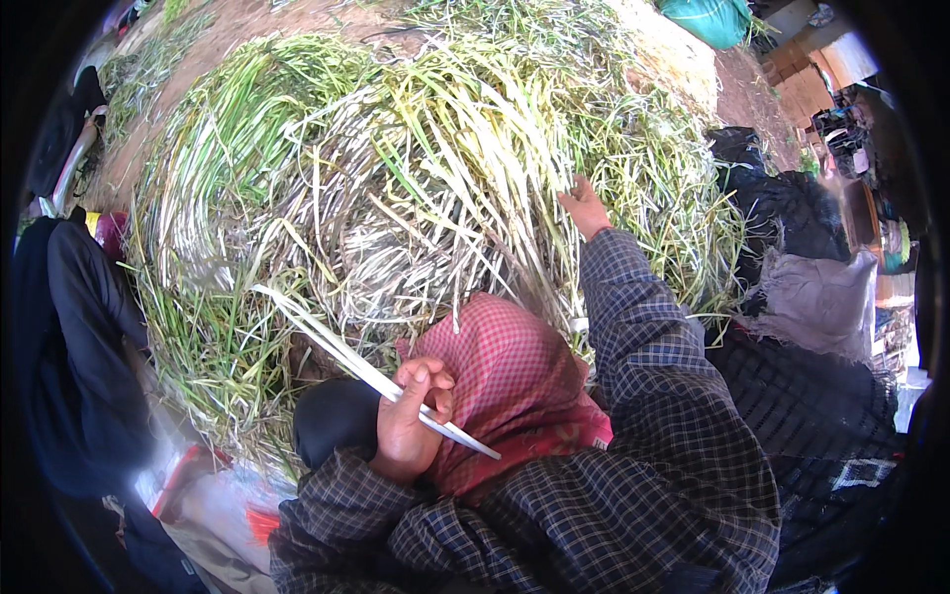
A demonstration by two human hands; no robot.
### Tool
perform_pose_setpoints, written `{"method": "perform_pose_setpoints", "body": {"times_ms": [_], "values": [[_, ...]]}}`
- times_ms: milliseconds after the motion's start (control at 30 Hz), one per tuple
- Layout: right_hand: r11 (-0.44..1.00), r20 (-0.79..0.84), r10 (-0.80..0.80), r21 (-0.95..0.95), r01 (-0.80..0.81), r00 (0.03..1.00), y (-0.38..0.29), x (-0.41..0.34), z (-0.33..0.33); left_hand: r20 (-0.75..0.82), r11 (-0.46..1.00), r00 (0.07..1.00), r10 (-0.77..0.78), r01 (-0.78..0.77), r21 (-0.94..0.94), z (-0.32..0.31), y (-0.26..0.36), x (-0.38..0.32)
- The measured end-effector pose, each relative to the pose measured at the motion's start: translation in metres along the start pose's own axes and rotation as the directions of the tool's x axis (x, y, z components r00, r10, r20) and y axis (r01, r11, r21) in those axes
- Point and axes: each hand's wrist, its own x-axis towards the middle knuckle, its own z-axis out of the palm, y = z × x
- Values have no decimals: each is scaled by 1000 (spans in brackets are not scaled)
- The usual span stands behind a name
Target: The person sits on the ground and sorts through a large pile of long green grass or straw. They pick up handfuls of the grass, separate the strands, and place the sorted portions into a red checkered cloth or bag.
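Observation:
My left hand (408, 423) is closed around a few pale, white plant stalks (334, 340), which slant from the upper left down across the red checked cloth (505, 356) on my lap. My right hand (584, 206) reaches forward to the right side of a large heap of long green and yellowish stalks (475, 134). Its fingers touch or nearly touch the leaves there; whether they grip any cannot be told. White and brownish stalk ends (386, 260) lie in the middle of the heap, in front of the cloth.
At the left sits another person in dark trousers (89, 297). Black fabric or sacking (787, 215) and a greyish sack (816, 304) lie at the right. A green sack (709, 18) stands at the top right. Below left is a plastic bag with red strings (261, 523).

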Motion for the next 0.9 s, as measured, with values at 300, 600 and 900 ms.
{"method": "perform_pose_setpoints", "body": {"times_ms": [300, 600, 900], "values": [[954, 67, -126, 283, 102, 990, -31, -30, -9, -10, 1000, 1000, 8, -8, 9, 1, 1, 4], [838, 262, -171, 546, 0, 950, -64, -75, -18, 0, 998, 1000, -10, 10, 56, 2, 0, 7], [985, 192, -121, 142, 95, 974, -35, -97, 43, 4, 997, 1000, -31, 31, 72, 0, 0, 5]]}}
